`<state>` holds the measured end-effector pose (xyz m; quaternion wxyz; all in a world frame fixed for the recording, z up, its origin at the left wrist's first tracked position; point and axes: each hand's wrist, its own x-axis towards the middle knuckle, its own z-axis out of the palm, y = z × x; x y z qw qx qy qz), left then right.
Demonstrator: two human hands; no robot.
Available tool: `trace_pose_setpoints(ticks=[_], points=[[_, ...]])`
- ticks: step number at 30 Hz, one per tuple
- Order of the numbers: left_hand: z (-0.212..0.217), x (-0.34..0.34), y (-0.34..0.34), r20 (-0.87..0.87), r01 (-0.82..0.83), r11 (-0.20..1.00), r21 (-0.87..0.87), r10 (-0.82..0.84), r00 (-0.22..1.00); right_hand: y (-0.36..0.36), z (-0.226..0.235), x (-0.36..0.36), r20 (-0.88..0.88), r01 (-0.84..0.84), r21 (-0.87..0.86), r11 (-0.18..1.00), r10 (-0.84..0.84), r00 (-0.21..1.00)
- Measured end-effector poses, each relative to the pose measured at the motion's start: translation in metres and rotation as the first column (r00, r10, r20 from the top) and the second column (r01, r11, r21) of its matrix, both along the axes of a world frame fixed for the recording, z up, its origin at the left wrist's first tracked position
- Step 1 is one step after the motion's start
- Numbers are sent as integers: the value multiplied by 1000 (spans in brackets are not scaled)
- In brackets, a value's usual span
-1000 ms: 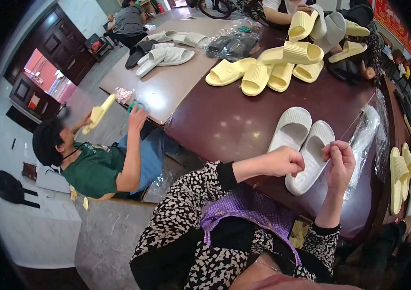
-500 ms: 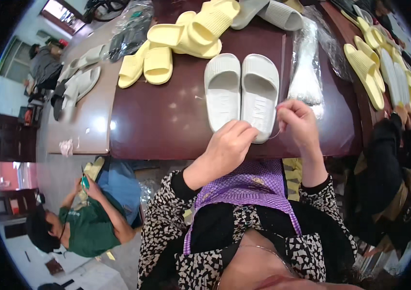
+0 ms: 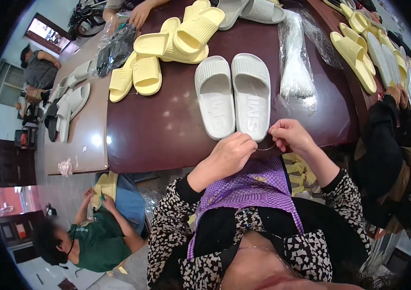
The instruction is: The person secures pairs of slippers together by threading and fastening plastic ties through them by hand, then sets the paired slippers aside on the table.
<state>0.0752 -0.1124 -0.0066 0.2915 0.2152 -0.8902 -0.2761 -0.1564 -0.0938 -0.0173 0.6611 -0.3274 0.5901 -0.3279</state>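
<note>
A pair of light grey slide slippers lies side by side in front of me, the left slipper (image 3: 216,118) and the right slipper (image 3: 252,92) with their heels toward me. At the heels, my left hand (image 3: 233,152) is closed, knuckles up. My right hand (image 3: 290,136) pinches with thumb and forefinger just beside the right slipper's heel. A thin strand (image 3: 265,149) curves between the fingers of both hands; its ends are hidden in the fingertips. Whether it runs through the slippers cannot be made out.
Yellow slippers (image 3: 179,36) are heaped at the far left, with grey slippers (image 3: 262,11) behind. A bag of white strands (image 3: 296,63) lies right. More slippers (image 3: 353,55) sit at the far right. A seated co-worker (image 3: 99,241) holds a yellow slipper (image 3: 105,188); another person's hand (image 3: 140,14) reaches in at the top.
My right hand has moved down from beside the right slipper to its heel. Another person's hands have appeared at the top, over the dark bagged items. My view has shifted slightly.
</note>
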Motion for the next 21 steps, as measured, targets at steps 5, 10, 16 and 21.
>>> trace_pose_setpoints(ticks=[5, 10, 16, 21], points=[[-6, 3, -33, -64, -52, 999, 14, 53, 997, -38, 10, 0, -92, -24, -106, 994, 15, 996], [-13, 7, -79, -80, -131, 991, -5, 130, 988, -77, 12, 14, -374, -160, -221, 962, 68, 925], [-37, 0, -117, -111, -223, 974, -42, 218, 970, -92, -13, 34, -657, -237, -534, 811, -222, 721], [-47, -11, -130, -125, -316, 944, -94, 304, 944, -94, -9, 40, -624, -218, -671, 709, -381, 682]])
